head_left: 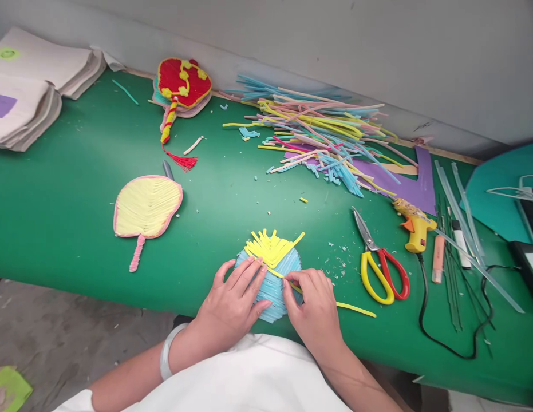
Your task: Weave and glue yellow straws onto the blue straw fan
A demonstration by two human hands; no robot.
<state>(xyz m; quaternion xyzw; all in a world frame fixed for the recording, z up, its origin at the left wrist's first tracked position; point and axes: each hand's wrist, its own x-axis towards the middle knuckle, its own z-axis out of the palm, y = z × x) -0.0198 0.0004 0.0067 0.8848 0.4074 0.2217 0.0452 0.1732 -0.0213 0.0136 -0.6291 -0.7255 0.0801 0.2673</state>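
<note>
A round blue piece (270, 306) covered with pipe cleaners lies at the table's near edge, with short yellow strips (268, 246) set in a V pattern on its upper part. My left hand (236, 292) rests on it, fingers stretched out and tips at the lower end of the yellow pattern. In my right hand (311, 300), thumb and forefinger pinch a long yellow pipe cleaner (356, 309). One end of that pipe cleaner lies across the blue piece by my left fingertips; the other sticks out to the right over the green table.
Scissors (375, 257) and a yellow glue gun (416, 226) with a black cord lie to the right. A heap of coloured pipe cleaners (318, 126) is at the back. Leftward are a yellow leaf-shaped fan (148, 206), a red fan (184, 83) and paper stacks (21, 109).
</note>
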